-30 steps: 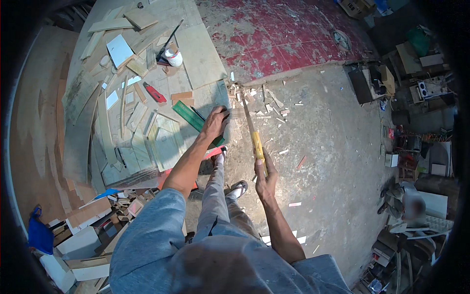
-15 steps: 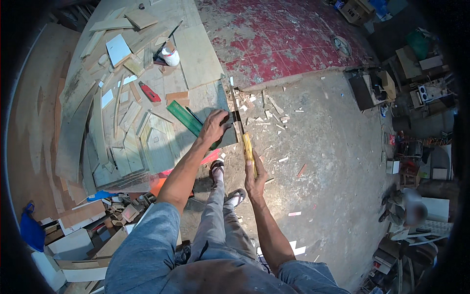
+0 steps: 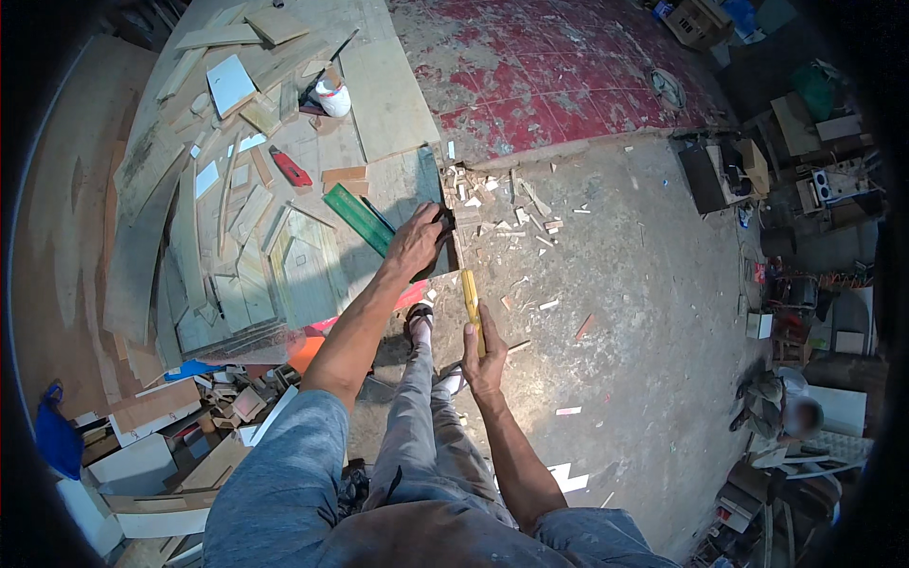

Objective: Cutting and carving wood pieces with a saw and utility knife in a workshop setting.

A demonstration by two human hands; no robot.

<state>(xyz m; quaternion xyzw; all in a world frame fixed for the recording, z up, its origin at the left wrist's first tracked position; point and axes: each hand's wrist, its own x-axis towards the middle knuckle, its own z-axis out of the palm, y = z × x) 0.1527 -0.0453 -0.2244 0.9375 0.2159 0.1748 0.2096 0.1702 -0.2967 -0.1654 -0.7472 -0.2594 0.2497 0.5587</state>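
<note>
Some fingers [image 3: 490, 328] snug around yellow handle [image 3: 470, 288]

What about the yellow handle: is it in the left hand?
No, the right hand grips the yellow handle, while the left hand is at the edge of the work surface.

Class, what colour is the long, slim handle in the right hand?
The slim handle is yellow; head view.

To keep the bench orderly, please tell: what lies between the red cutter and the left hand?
In the head view, the green strip and, beside it, a thin dark stick lie between the red cutter and the left hand.
</note>
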